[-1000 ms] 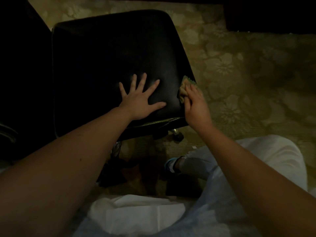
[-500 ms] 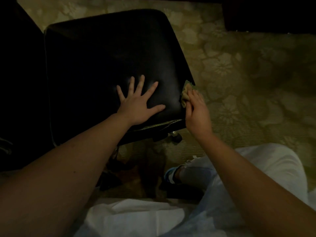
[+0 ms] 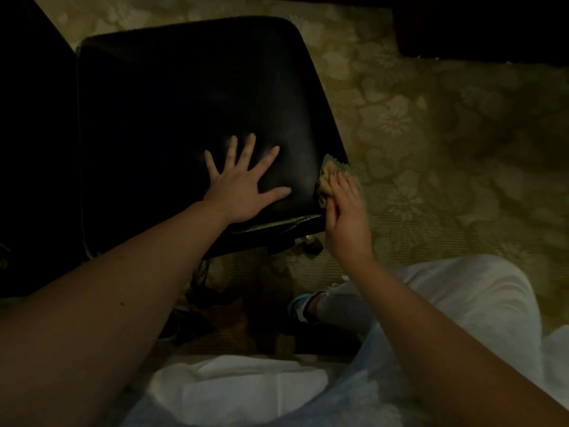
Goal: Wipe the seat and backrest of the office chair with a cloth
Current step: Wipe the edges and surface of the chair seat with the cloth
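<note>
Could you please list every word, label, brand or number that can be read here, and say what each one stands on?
None can be read. The black seat, the cloth held by the right hand, the left hand flat on the seat, and the flowered carpet show no lettering; the picture is dim.

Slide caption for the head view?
Left hand flat on the black chair seat while the right hand holds a cloth against its side edge.

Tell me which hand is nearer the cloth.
Right. The right hand holds the cloth against the seat edge; the left hand lies flat on the seat, fingers spread, apart from the cloth.
</note>
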Available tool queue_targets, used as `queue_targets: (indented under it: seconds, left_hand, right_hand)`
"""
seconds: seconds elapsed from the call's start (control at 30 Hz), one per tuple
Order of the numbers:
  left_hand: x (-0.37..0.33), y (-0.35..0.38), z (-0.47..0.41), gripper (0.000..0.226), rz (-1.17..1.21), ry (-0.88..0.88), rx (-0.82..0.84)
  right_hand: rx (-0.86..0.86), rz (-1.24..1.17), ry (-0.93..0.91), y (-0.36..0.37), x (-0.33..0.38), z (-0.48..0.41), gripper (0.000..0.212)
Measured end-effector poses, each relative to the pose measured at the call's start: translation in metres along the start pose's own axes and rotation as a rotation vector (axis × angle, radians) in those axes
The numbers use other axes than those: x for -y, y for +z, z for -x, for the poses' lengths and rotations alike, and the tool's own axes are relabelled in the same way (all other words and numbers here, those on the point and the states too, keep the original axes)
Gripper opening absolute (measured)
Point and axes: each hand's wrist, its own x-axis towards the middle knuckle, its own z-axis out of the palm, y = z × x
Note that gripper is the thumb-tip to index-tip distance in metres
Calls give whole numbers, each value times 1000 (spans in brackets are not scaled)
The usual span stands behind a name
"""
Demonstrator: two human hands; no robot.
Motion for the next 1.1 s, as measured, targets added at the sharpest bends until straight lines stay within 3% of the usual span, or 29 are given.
queue_targets:
  seconds: [0.13,0.33,0.53,0.8,0.93,1.1]
  left_hand:
    - [-3,-2,0,87,-2,-15,-3]
    - [-3,-4,0,86,6,-17,14]
    - [-5,-3,1,85,-6,-22,3]
    - [-5,-8,4,81,7,-22,41]
    - [8,-14,14,72,-2,-21,-33]
    - [33,-10,45,78,0,-180,-39]
  right_hand:
    - [-25,11,72,9,9,13,48]
    - [-27,44,-5,6,3,15,46]
    - [-86,-17,120,7,2,13,45]
    - [7,61,-98,3,4,23,46]
    - [-38,-9,-16,4,5,20,47]
    - [-79,-61,65,13,11,20,47]
